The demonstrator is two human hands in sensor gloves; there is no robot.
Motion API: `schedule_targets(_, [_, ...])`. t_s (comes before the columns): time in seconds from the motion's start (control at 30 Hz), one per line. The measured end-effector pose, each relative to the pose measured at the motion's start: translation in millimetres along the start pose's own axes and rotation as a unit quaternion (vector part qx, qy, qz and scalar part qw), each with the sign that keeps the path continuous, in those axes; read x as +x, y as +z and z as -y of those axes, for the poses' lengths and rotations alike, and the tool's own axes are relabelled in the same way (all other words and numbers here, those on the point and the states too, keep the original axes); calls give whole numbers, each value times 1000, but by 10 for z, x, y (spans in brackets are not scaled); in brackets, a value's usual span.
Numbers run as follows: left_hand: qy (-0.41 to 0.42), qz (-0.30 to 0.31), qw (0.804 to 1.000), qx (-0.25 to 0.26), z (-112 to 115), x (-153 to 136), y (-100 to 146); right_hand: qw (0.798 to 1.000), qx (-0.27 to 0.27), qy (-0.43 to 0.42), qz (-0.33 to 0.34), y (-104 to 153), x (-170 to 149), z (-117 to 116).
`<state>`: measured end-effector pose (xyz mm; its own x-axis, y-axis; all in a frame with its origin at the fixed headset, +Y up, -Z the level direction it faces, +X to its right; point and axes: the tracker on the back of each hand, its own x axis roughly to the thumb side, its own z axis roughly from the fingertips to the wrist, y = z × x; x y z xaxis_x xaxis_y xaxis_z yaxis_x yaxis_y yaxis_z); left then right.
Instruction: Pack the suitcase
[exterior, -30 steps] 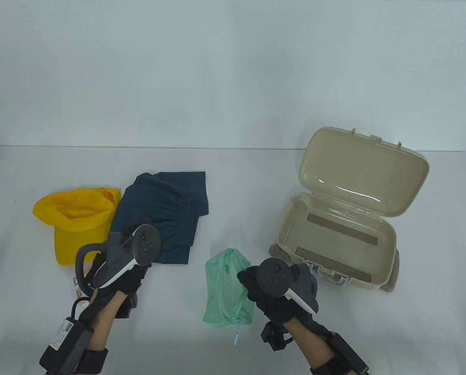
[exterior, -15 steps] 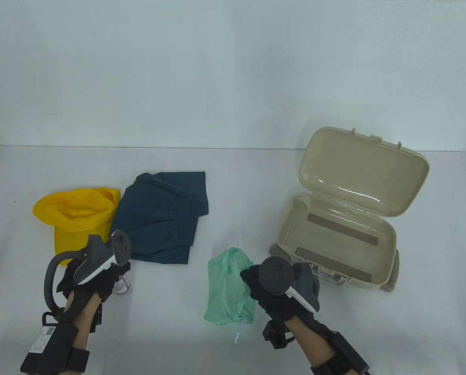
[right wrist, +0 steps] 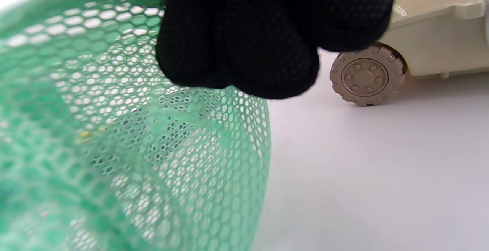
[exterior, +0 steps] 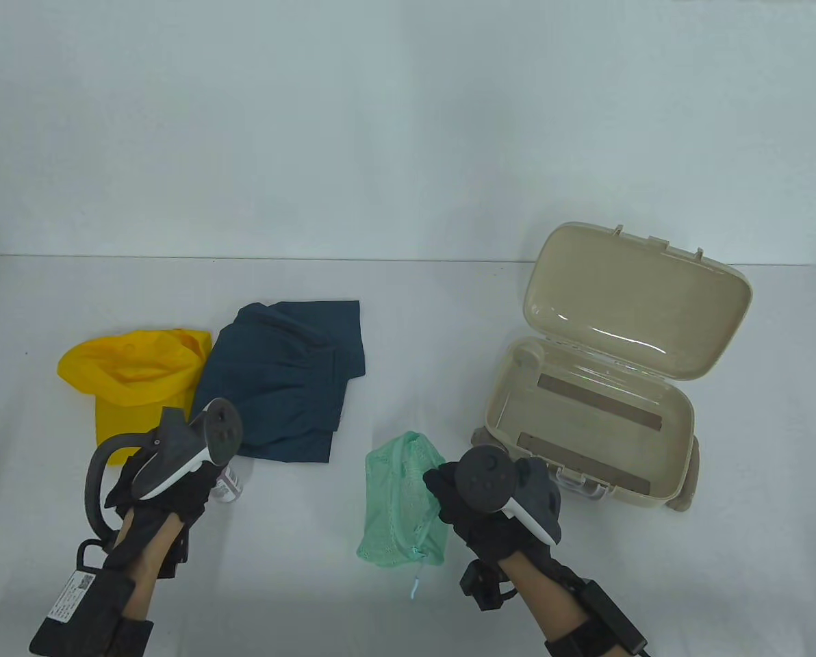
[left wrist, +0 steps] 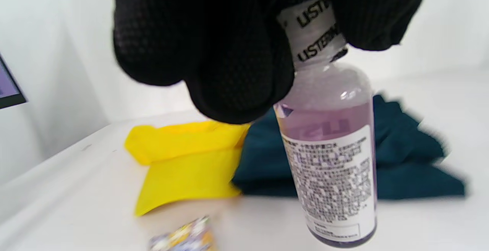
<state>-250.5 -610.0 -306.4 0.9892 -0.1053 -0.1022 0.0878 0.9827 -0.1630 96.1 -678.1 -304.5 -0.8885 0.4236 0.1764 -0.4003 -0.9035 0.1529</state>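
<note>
A small clear bottle of purple liquid hangs by its white cap from my left hand, which pinches it just above the table, in front of the navy cloth; the bottle peeks out beside the glove. My right hand grips the upper right edge of a green mesh pouch and holds it up off the table; the pouch fills the right wrist view. The beige suitcase lies open at the right, its lid propped up and nothing inside.
A yellow hat and a folded navy garment lie at the left, also in the left wrist view as the hat and garment. A small printed packet lies near the bottle. A suitcase wheel sits close to my right hand.
My left hand drew back from the navy garment, took the bottle off the table and lifted it slightly to the right. My right hand raised the mesh pouch a little.
</note>
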Motion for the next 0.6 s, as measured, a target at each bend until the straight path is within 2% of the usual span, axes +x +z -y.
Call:
schedule_targets(0.2, [105, 91, 988, 74, -476, 267, 290, 1000, 16, -16, -4, -1, -6, -8])
schedule_targets(0.3, [148, 134, 974, 103, -570, 442, 404, 999, 22, -26, -5, -4, -8, -9])
schedule_targets(0.43, [182, 175, 959, 130, -546, 680, 494, 999, 28, -36, -5, -9, -11, -13])
schedule_targets(0.6, [211, 206, 941, 162, -410, 962, 527, 998, 34, -44, -3, -13, -4, -24])
